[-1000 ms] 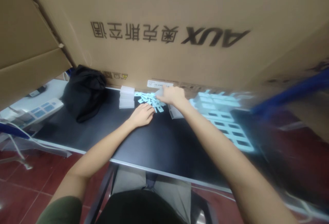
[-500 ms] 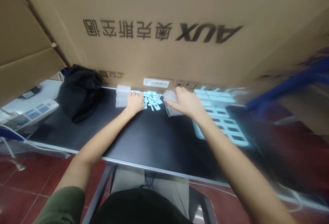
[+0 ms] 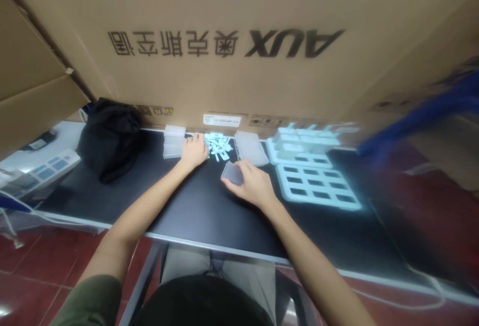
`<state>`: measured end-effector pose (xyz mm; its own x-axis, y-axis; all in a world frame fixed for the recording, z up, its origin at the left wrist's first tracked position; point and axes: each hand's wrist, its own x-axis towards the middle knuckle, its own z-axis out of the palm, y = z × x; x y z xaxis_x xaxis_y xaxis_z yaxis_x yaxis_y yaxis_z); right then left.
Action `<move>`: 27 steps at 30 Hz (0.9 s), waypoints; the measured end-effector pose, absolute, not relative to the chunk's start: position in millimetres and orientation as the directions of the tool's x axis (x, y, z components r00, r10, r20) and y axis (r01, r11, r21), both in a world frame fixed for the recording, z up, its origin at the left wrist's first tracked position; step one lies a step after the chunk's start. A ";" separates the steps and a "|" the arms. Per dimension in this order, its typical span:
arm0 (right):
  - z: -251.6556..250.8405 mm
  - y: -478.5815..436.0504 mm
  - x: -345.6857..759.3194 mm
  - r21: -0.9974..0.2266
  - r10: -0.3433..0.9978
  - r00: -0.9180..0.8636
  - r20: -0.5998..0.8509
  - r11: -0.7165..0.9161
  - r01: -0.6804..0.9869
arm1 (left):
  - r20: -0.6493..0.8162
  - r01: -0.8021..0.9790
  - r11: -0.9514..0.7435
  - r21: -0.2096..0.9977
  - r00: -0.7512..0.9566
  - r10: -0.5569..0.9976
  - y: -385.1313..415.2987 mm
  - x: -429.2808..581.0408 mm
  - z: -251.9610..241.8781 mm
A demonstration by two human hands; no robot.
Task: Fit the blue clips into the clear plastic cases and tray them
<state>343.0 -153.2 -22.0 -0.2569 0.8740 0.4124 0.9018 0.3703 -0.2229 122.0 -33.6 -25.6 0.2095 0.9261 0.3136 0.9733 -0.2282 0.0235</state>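
Observation:
My right hand [image 3: 254,184] grips a small translucent plastic box [image 3: 232,173] above the black tabletop, thumb on its near side. Behind that hand lies a group of similar translucent boxes [image 3: 250,147]. My left hand [image 3: 194,150], its fingers curled and their tips hidden, rests between a stack of translucent boxes [image 3: 174,142] and a heap of small light-blue plastic pieces [image 3: 220,144]. What the left fingers hold, if anything, I cannot make out.
To the right are light-blue trays [image 3: 318,186] with rectangular openings. A black cloth bag [image 3: 112,139] sits at the left, beside a white printed carton [image 3: 48,166]. A large cardboard box [image 3: 239,81] walls off the back; a blurred blue bar [image 3: 411,111] crosses the right side.
My right hand has come away from the box group toward me and slightly left, carrying one small translucent box. My left hand stays by the light-blue pieces.

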 end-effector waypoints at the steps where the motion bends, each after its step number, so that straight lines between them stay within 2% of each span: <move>1: -24.2 -153.9 342.8 -0.225 0.857 -0.269 0.440 0.395 0.891 | 0.310 0.972 -0.231 0.038 0.208 0.928 -32.3 122.1 -26.4; 4: -27.4 -155.1 344.0 -0.231 0.825 -0.293 0.483 0.443 0.866 | 0.315 0.951 -0.293 0.097 0.250 0.916 -27.0 120.9 -29.5; 8: -27.6 -156.8 345.8 -0.271 0.824 -0.352 0.444 0.497 0.824 | 0.409 0.860 -0.461 0.218 0.349 0.843 -28.6 111.6 -30.3; 12: -28.0 -159.1 342.1 -0.349 0.806 -0.447 0.388 0.577 0.738 | 0.512 0.581 -0.762 0.287 0.579 0.634 -56.2 96.1 -19.5; 14: -30.3 -158.7 338.9 -0.392 0.774 -0.495 0.394 0.629 0.672 | 0.483 0.391 -0.870 0.302 0.724 0.493 -76.0 89.9 -13.8; 16: -34.2 -156.9 336.2 -0.432 0.734 -0.536 0.417 0.679 0.594 | 0.439 0.295 -0.902 0.316 0.798 0.414 -94.0 86.2 -12.0; 19: -40.8 -153.4 333.9 -0.451 0.682 -0.563 0.467 0.731 0.512 | 0.400 0.299 -0.903 0.309 0.820 0.409 -110.4 83.4 -15.5; 23: -44.8 -151.8 333.3 -0.388 0.642 -0.534 0.550 0.763 0.518 | 0.367 0.335 -0.902 0.274 0.830 0.420 -105.0 72.1 -14.1; 25: -44.0 -152.2 334.5 -0.348 0.640 -0.483 0.598 0.750 0.563 | 0.384 0.407 -0.881 0.241 0.794 0.472 -91.1 56.1 -7.1; 27: -42.4 -152.4 337.2 -0.328 0.648 -0.436 0.624 0.724 0.607 | 0.453 0.521 -0.815 0.251 0.681 0.575 -73.0 32.7 0.0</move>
<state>337.2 -152.4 -42.4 -0.4363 0.6480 0.6243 0.6068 0.7242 -0.3276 32.7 -73.0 0.0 0.6814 0.5752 0.4526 0.5214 -0.8154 0.2513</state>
